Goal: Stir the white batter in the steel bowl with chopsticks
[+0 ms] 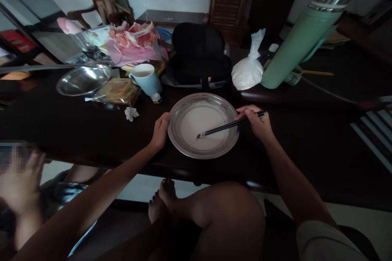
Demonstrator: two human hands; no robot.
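Note:
A round metal basin (176, 142) stands on the dark table in front of me, with a whitish, milky liquid (199, 120) in it. My left hand (160, 131) grips the basin's left rim, fingers closed on the edge. In my right hand (255, 121) is a pair of dark chopsticks (225, 126), slanting down to the left. Their tips dip into the liquid near the middle of the basin. Behind it to the right sits a tied clear plastic bag of white powder (247, 74).
Beyond the basin are a light blue mug (146, 79), an open black case (199, 55) and a tall green thermos (301, 47). Further left lie a shiny metal bowl (84, 80) and a crumpled tissue (131, 113). Another person's hand (21, 179) is at the left edge.

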